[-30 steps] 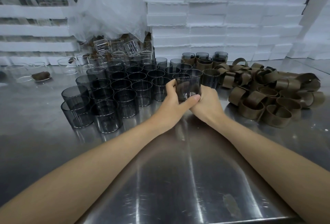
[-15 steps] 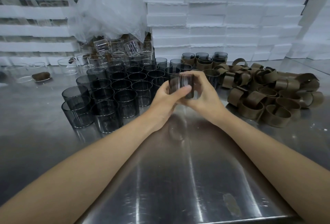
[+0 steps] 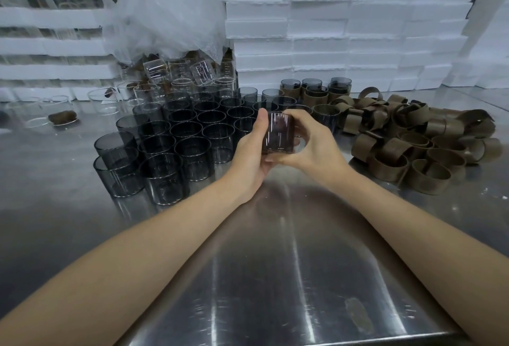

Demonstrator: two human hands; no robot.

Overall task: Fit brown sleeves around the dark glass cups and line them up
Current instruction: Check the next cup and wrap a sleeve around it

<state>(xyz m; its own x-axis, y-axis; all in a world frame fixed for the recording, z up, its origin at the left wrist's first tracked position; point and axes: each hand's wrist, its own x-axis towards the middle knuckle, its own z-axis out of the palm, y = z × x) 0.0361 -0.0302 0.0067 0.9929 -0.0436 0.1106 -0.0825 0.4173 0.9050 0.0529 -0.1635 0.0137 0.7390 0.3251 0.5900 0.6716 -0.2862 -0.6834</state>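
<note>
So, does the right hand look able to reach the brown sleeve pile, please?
Probably yes: the brown sleeve pile lies beside the right hand with bare steel table between, though it must first release the dark glass cup.

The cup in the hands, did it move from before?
Yes. The dark cup has shifted slightly left and up against the bare cups behind it, with the left hand and right hand gripping it.

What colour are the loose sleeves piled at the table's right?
The loose sleeves are dull olive-brown, clearest in the head view.
</note>
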